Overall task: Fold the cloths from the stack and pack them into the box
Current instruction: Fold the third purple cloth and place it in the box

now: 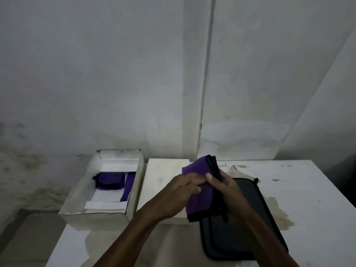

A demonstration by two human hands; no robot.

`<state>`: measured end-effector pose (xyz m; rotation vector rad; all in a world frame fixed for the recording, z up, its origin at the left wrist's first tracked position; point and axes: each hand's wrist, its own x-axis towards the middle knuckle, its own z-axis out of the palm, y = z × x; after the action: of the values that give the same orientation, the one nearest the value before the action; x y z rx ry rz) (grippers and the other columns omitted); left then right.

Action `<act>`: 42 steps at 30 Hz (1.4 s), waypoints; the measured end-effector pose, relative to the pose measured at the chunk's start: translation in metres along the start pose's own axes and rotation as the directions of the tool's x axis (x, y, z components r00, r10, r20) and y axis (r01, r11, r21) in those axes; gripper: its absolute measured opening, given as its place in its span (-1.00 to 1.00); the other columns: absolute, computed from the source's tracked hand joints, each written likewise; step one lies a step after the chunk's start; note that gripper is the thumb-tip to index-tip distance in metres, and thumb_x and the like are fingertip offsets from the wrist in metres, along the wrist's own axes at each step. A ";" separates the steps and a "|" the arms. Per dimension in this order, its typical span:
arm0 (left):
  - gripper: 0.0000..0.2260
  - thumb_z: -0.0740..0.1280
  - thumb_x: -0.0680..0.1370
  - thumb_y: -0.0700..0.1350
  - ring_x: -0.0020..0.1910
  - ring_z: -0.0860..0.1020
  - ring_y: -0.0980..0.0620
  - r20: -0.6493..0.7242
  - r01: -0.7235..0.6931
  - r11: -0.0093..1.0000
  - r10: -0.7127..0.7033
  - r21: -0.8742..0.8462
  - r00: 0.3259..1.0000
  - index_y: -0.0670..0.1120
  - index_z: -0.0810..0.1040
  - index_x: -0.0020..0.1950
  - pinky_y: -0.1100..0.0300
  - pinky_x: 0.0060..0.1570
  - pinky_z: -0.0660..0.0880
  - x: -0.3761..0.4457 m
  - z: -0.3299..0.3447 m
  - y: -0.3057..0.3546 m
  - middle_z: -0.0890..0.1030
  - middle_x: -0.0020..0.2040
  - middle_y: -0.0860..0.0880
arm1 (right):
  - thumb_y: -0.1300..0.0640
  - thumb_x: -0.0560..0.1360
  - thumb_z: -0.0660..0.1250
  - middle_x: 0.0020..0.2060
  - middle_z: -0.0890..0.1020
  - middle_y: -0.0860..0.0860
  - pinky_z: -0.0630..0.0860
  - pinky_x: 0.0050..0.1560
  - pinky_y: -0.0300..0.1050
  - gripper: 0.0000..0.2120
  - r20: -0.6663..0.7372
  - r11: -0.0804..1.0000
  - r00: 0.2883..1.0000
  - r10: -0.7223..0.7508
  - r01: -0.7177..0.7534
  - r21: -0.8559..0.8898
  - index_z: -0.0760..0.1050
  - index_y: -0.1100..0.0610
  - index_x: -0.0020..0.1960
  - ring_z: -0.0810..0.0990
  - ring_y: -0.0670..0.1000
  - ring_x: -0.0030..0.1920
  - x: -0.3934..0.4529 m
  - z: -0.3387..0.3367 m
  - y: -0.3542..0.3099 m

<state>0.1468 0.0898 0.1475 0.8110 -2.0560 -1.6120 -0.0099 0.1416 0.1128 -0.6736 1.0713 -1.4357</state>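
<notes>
Both hands, left (181,191) and right (224,186), grip a purple cloth (200,197) above the stack (248,218), likely to fold it clear of the table (308,189); the box (77,197) sits left, within reach.

The held cloth (199,191) was purple with black edging. Folded cloths (109,180) in the white box (77,201) were purple too. The stack (248,218) showed dark grey, black-bordered. The white table (308,199) bore brownish stains.
</notes>
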 end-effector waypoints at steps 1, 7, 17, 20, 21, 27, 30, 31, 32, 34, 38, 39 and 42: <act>-0.65 0.18 0.40 -0.19 0.10 0.59 0.12 -0.015 -0.001 0.999 0.000 -0.052 1.000 0.02 0.67 0.04 0.28 0.10 0.49 -0.003 -0.005 0.000 0.68 0.03 0.08 | 0.16 0.46 0.37 0.03 0.66 0.22 0.61 -0.17 -0.08 -0.69 -0.007 1.000 1.000 0.016 -0.016 0.013 0.53 0.21 0.18 0.67 0.14 -0.04 0.001 0.002 0.000; -0.85 0.37 0.48 -0.25 -0.01 0.62 -0.02 -0.594 0.011 0.976 -0.140 -0.216 0.792 -0.08 0.63 0.02 0.18 -0.15 0.55 -0.011 -0.036 -0.025 0.68 -0.06 -0.04 | 0.21 0.50 0.29 0.04 0.68 0.15 0.59 -0.07 -0.01 -0.74 -0.014 0.993 0.995 0.097 -0.096 0.066 0.56 0.14 0.17 0.66 0.13 -0.03 0.001 0.021 -0.004; -0.73 0.36 0.48 -0.13 0.04 0.62 -0.15 -0.168 0.170 0.676 -0.405 -0.717 0.899 -0.17 0.58 0.16 -0.07 0.04 0.54 -0.036 -0.067 -0.060 0.65 0.11 -0.18 | 0.24 0.52 0.26 0.02 0.69 0.15 0.64 -0.19 -0.07 -0.76 0.018 0.991 0.991 0.135 -0.135 0.009 0.55 0.15 0.17 0.69 0.11 -0.08 0.008 0.056 0.002; -0.71 0.36 0.51 -0.16 0.15 0.60 -0.15 -0.239 0.157 0.728 -0.409 -0.667 0.881 -0.17 0.55 0.22 -0.10 0.12 0.53 -0.042 -0.080 -0.061 0.63 0.17 -0.17 | 0.25 0.52 0.30 0.03 0.69 0.13 0.62 -0.17 -0.04 -0.75 -0.055 0.986 0.990 0.133 -0.138 -0.094 0.54 0.15 0.19 0.67 0.14 -0.02 0.014 0.064 0.010; -0.69 0.38 0.50 -0.15 0.16 0.60 -0.14 -0.257 0.145 0.719 -0.419 -0.679 0.871 -0.19 0.54 0.23 -0.07 0.11 0.54 -0.044 -0.083 -0.061 0.64 0.16 -0.17 | 0.25 0.52 0.30 0.03 0.69 0.13 0.63 -0.15 -0.04 -0.75 -0.067 0.985 0.990 0.128 -0.135 -0.107 0.53 0.15 0.19 0.67 0.15 0.00 0.016 0.066 0.013; -0.68 0.46 0.36 -0.18 0.01 0.67 -0.13 -0.149 0.155 0.510 -0.507 -0.846 0.849 -0.20 0.61 0.10 -0.01 -0.06 0.64 -0.065 -0.096 -0.060 0.68 0.06 -0.18 | 0.27 0.54 0.25 0.10 0.65 0.17 0.63 -0.06 0.00 -0.75 0.026 0.983 0.983 0.181 -0.182 0.018 0.51 0.19 0.20 0.65 0.16 0.05 0.018 0.090 0.025; -0.66 0.52 0.30 -0.21 0.04 0.66 -0.15 -0.039 0.215 0.477 -0.469 -0.852 0.882 -0.21 0.65 0.06 -0.03 -0.03 0.63 -0.079 -0.104 -0.065 0.67 0.08 -0.20 | 0.30 0.52 0.23 0.17 0.61 0.20 0.62 0.03 0.01 -0.69 0.118 0.970 0.972 0.205 -0.217 0.108 0.47 0.24 0.26 0.61 0.18 0.13 0.020 0.098 0.030; -0.62 0.58 0.23 -0.21 0.02 0.67 -0.14 -0.025 0.204 0.477 -0.431 -0.855 0.902 -0.21 0.67 0.02 -0.02 -0.05 0.64 -0.083 -0.106 -0.067 0.68 0.06 -0.19 | 0.31 0.50 0.23 0.17 0.61 0.21 0.62 0.04 0.00 -0.67 0.146 0.966 0.967 0.207 -0.225 0.124 0.46 0.26 0.26 0.61 0.18 0.12 0.021 0.101 0.030; -0.58 0.63 0.14 -0.22 0.00 0.67 -0.13 -0.023 0.180 0.476 -0.390 -0.861 0.920 -0.20 0.69 -0.03 0.00 -0.07 0.64 -0.087 -0.109 -0.069 0.68 0.05 -0.18 | 0.31 0.49 0.24 0.15 0.62 0.21 0.61 0.03 -0.01 -0.67 0.171 0.964 0.963 0.209 -0.232 0.128 0.47 0.27 0.25 0.62 0.17 0.09 0.021 0.104 0.031; -0.51 0.66 0.04 -0.21 -0.01 0.68 -0.11 -0.050 0.119 0.484 -0.321 -0.867 0.946 -0.18 0.70 -0.05 0.03 -0.09 0.64 -0.094 -0.118 -0.071 0.69 0.04 -0.17 | 0.31 0.48 0.23 0.13 0.63 0.21 0.61 0.01 -0.02 -0.67 0.200 0.967 0.957 0.209 -0.233 0.107 0.49 0.27 0.24 0.62 0.15 0.05 0.023 0.111 0.032; -0.57 0.56 0.23 -0.25 0.01 0.66 -0.12 -0.143 0.072 0.584 -0.314 -0.809 0.939 -0.21 0.63 0.09 0.11 -0.15 0.63 -0.097 -0.138 -0.076 0.66 0.09 -0.21 | 0.33 0.54 0.21 0.16 0.62 0.17 0.63 -0.02 0.04 -0.69 0.155 0.976 0.964 0.217 -0.219 -0.001 0.48 0.18 0.26 0.63 0.17 0.10 0.028 0.124 0.040; -0.61 0.51 0.29 -0.26 0.01 0.66 -0.12 -0.180 0.073 0.619 -0.337 -0.782 0.924 -0.22 0.61 0.11 0.12 -0.17 0.63 -0.096 -0.143 -0.078 0.65 0.10 -0.21 | 0.30 0.54 0.23 0.16 0.63 0.15 0.61 0.02 0.11 -0.69 0.140 0.976 0.966 0.218 -0.213 -0.049 0.47 0.14 0.27 0.63 0.17 0.11 0.030 0.127 0.042; -0.60 0.47 0.37 -0.31 0.01 0.66 -0.12 -0.274 0.068 0.690 -0.373 -0.721 0.886 -0.23 0.56 0.19 0.13 -0.17 0.62 -0.097 -0.155 -0.083 0.65 0.13 -0.22 | 0.25 0.48 0.36 0.12 0.65 0.06 0.57 0.02 0.21 -0.64 0.136 0.961 0.965 0.224 -0.195 -0.195 0.47 0.04 0.24 0.65 0.15 0.07 0.031 0.139 0.048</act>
<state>0.3339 0.0269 0.1105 1.0097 -0.9419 -1.9469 0.1281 0.0837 0.1219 -0.7645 1.1211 -1.0936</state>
